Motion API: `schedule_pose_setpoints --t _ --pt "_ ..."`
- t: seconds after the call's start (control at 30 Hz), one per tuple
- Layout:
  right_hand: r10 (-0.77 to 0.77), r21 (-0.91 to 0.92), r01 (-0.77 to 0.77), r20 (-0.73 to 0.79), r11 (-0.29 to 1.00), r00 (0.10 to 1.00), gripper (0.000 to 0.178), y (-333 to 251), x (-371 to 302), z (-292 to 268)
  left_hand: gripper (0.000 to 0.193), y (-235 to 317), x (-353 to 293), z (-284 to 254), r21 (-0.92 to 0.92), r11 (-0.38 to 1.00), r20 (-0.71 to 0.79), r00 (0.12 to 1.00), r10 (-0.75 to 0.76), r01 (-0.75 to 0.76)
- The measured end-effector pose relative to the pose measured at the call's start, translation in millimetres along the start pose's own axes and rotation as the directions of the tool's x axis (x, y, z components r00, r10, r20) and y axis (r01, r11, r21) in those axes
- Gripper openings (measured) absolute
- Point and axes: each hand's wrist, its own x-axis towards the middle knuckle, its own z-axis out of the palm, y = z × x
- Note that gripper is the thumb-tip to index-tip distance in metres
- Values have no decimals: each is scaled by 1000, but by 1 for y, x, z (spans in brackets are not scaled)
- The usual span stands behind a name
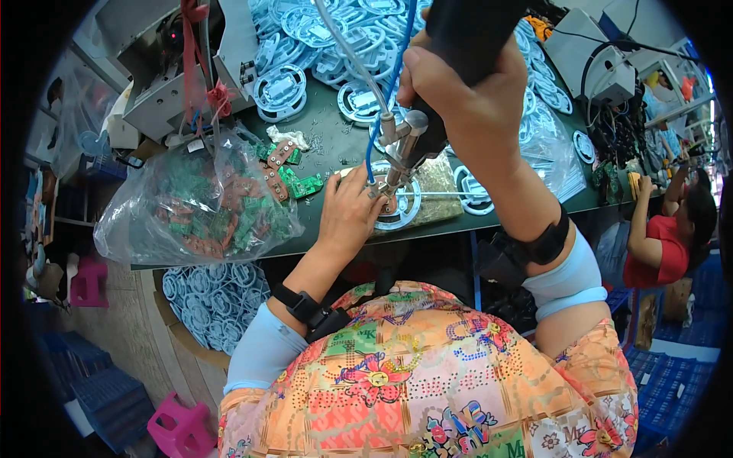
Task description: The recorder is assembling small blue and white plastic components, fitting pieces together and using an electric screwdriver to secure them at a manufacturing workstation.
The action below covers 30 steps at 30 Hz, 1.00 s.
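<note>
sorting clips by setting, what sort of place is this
Probably a small assembly workshop: matching light-blue plastic parts lie heaped on the bench, the right hand grips a black hand-held tool, and another person in red shows farther off to the right.

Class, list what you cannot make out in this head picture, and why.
Head view:
- Black handheld tool: top cut off by the upper edge.
- Round pale blue plastic part: partly hidden behind the left hand and tool.
- Green circuit boards: number obscured by the crinkled clear plastic bag.
- Tiny grey bits: too small to identify.
</note>
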Motion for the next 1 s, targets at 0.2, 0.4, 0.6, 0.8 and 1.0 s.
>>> schedule_pose_setpoints --t 0.2,0.4,0.6,0.8,1.0 --pt "47 129 -39 -58 991 997 16 -20 27 -7 17 3 -10 1 -24 999 -62 997 -42 41" --pt "15 130 -5 -72 992 997 22 -6 24 7 19 -1 -12 2 -52 998 -58 998 -39 36" --pt "115 90 -106 -99 990 988 24 -9 23 11 19 -1 -13 4 -57 997 -52 997 -60 57" --pt "20 131 -10 -70 991 997 22 4 25 10 20 -2 -13 4 -50 997 -38 997 -63 62" --pt "21 151 -5 -100 989 995 20 10 19 5 19 0 -11 2 -54 997 -49 997 -59 56"
